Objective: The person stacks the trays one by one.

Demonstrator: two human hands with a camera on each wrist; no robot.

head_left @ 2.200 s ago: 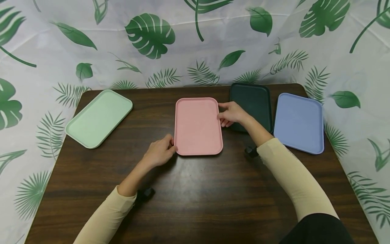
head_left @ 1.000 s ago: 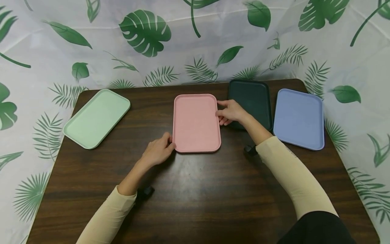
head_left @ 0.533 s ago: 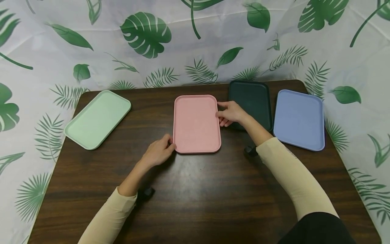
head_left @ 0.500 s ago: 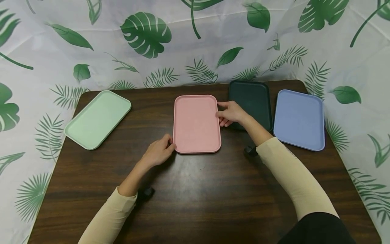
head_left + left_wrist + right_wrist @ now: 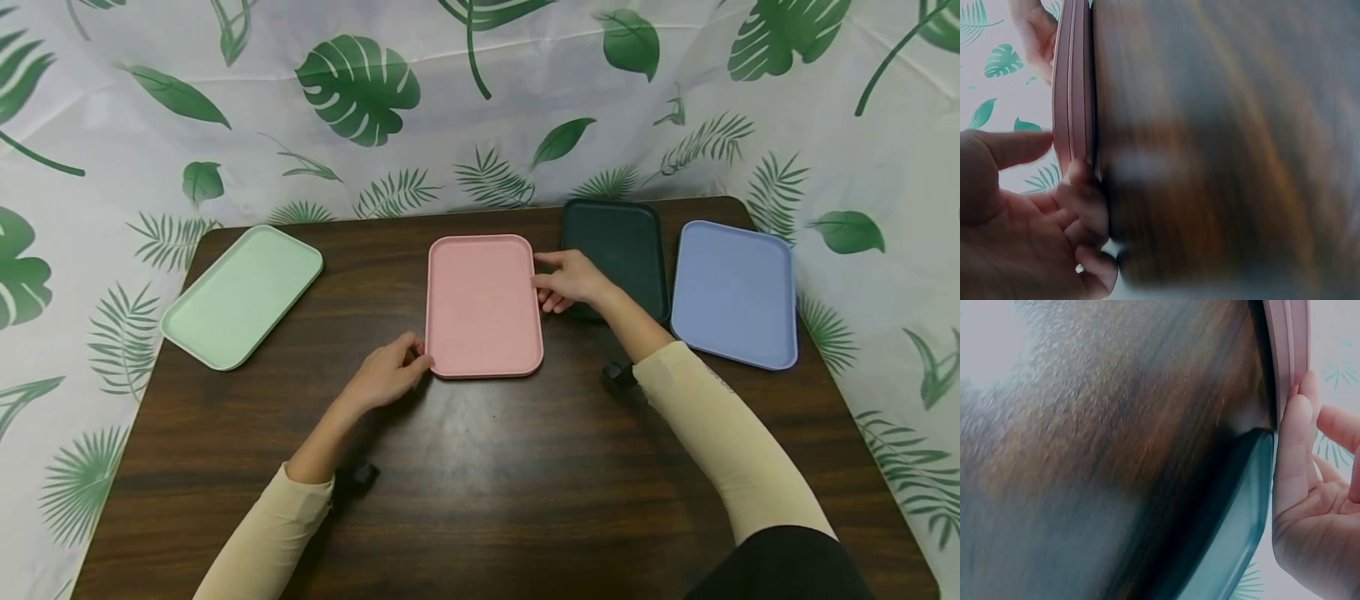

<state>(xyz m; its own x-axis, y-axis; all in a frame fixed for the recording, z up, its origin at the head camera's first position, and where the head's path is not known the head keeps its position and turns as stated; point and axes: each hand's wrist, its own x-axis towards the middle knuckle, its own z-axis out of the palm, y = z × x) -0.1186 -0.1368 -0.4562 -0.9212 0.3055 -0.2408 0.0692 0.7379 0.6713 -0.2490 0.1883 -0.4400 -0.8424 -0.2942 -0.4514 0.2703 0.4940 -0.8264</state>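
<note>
A pink tray [image 5: 484,305] lies near the middle of the dark wood table [image 5: 480,500], its short side toward me. My left hand [image 5: 386,372] holds its near left corner, thumb tip at the rim. In the left wrist view the other fingers [image 5: 1088,209] curl against the tray's side [image 5: 1074,94], which shows two stacked bands. My right hand [image 5: 570,279] grips the right edge toward the far end, thumb and index finger at the rim. In the right wrist view its fingers [image 5: 1295,440] lie along the pink side [image 5: 1288,344], with the thumb above.
A pale green tray [image 5: 242,297] lies slanted at the back left. At the back right is a dark green tray [image 5: 618,250], partly under my right hand and forearm. A blue tray [image 5: 735,292] sits beside it near the right edge. A leaf-print cloth [image 5: 480,108] hangs behind the table.
</note>
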